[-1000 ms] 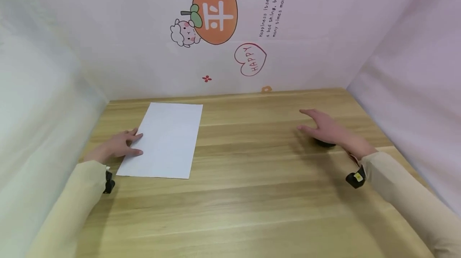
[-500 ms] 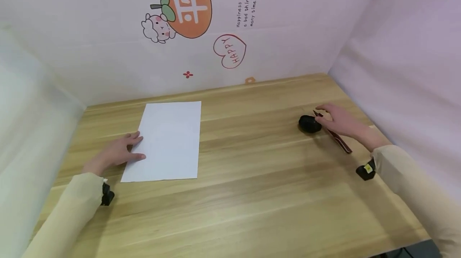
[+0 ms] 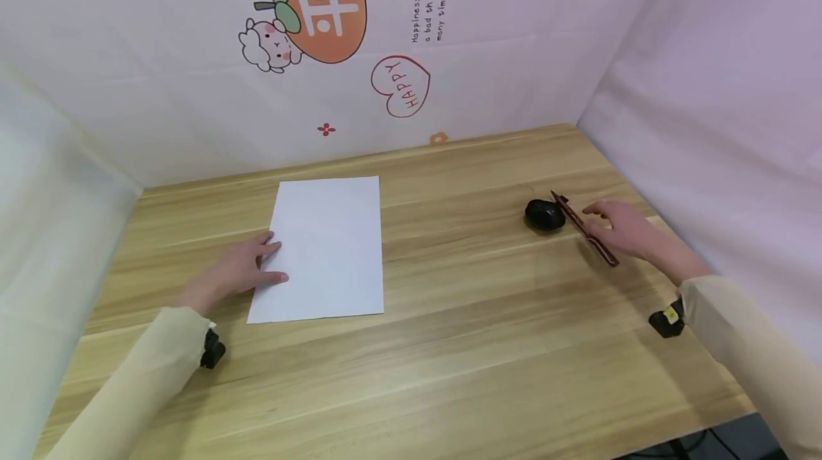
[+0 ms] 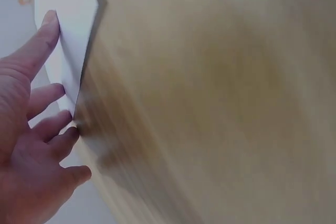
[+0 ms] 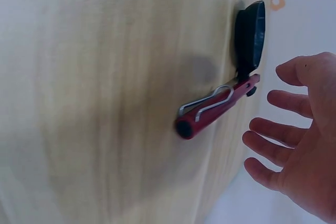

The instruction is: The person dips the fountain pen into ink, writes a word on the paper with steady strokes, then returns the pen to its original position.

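Note:
A white sheet of paper (image 3: 330, 253) lies on the left of the table. My left hand (image 3: 237, 269) rests at its left side, thumb and fingertips over the margin. In the left wrist view, the paper's edge (image 4: 86, 51) lifts slightly beside the thumb of my left hand (image 4: 37, 114). On the right, a dark red pen (image 3: 581, 228) with a wire clip lies slanted against a black, rounded, shiny object (image 3: 544, 215). My right hand (image 3: 619, 228) hovers just right of the pen, fingers loosely bent. The right wrist view shows my right hand (image 5: 299, 135) holding nothing, apart from the pen (image 5: 215, 108).
The wood-grain table (image 3: 449, 346) ends at a printed white cloth (image 3: 488, 82) behind, with more cloth hanging at both sides. Black devices are strapped to my left wrist (image 3: 213, 349) and right wrist (image 3: 668, 319). Cables show beyond the front right edge.
My right hand has drawn back to the right, uncovering the pen and the black object. My left hand and the paper have shifted right. The head view has turned slightly.

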### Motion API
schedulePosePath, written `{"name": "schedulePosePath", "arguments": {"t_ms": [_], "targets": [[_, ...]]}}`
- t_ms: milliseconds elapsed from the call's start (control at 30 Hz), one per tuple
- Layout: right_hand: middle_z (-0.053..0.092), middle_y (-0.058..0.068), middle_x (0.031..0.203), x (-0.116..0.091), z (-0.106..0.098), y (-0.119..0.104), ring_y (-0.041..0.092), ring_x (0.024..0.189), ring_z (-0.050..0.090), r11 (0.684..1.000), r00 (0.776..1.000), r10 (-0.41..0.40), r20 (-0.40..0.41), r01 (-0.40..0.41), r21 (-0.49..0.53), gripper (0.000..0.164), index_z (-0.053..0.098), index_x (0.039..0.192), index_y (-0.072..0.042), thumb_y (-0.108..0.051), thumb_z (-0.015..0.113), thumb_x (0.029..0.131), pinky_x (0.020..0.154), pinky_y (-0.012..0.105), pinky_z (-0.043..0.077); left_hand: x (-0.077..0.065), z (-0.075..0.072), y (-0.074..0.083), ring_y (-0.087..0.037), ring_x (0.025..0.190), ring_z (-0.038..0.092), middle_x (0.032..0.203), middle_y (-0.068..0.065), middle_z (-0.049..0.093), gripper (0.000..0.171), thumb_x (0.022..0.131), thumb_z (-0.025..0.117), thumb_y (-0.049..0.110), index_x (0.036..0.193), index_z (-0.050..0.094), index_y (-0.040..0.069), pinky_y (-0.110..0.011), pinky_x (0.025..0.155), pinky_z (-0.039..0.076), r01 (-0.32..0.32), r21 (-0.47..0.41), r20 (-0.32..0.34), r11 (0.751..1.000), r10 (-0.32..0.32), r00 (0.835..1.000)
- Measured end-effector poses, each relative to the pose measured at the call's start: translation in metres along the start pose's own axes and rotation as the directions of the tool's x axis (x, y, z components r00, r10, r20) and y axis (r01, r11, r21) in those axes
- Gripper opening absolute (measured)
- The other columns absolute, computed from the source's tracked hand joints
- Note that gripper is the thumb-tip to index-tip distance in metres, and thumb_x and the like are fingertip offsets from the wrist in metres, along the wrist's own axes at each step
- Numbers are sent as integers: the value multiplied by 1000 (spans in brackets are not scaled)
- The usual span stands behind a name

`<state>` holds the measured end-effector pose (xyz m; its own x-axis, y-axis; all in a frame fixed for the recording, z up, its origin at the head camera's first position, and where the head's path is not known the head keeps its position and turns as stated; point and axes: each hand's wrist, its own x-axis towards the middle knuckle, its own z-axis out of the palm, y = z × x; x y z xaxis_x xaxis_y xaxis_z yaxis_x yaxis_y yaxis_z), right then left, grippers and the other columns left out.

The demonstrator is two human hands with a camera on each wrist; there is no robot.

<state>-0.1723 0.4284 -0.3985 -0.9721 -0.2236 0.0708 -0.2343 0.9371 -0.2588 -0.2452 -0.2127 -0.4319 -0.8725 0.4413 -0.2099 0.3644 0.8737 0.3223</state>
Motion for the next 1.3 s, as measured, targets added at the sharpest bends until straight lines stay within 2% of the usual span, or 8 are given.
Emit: {"name": "schedulePosePath", "arguments": {"t_ms": [400,600,733,833,1067,1200,1300], "targets": [[58,35,115,-10,11,9,49,99,57,999,999,35,33,-36,34,35,55,116,12,-13,54,91,84,58,45,5,16,37,-51,134,27,148,-31,26,77,82,69,42,138,42,-3,-59,108,27,-27,-21,-26,999,27,999],[58,34,115,-11,16,10,50,100,57,998,999,38,37,-40,53,36,56,117,10,-16,55,91,85,59,45,8,29,61,-53,132,30,147,-30,29,77,82,66,47,138,44,-1,-61,106,28,-35,13,-33,999,36,999],[59,33,114,-12,18,11,49,99,58,998,999,34,17,-35,59,35,57,116,8,-15,55,90,84,59,44,12,38,80,-48,132,34,145,-28,33,75,82,66,49,136,47,1,-62,109,24,-64,40,-56,997,66,996],[60,32,114,-13,19,12,48,98,58,998,1000,28,-5,-27,59,33,58,115,7,-14,56,89,84,58,45,13,43,97,-44,129,41,141,-29,39,73,81,65,50,132,50,0,-62,109,23,-97,92,-82,991,105,991],[59,32,115,-11,19,9,48,98,58,998,1000,15,-12,-14,59,34,58,116,8,-13,56,90,83,57,45,7,48,130,-43,126,44,135,-27,45,74,82,64,51,132,49,-1,-62,106,26,-82,156,-53,984,92,994],[59,33,115,-9,19,6,48,98,58,998,1000,9,-20,-8,61,34,57,116,9,-13,56,89,82,57,45,5,49,137,-43,123,46,134,-26,45,77,81,65,51,133,48,-3,-62,106,25,-83,156,-43,984,91,995],[59,33,115,-8,19,4,47,98,58,998,1000,4,-15,-3,63,34,57,116,9,-13,56,89,81,57,45,7,46,132,-45,132,37,145,-27,33,83,81,65,53,140,40,0,-64,109,19,-96,131,-15,987,99,995]]}}
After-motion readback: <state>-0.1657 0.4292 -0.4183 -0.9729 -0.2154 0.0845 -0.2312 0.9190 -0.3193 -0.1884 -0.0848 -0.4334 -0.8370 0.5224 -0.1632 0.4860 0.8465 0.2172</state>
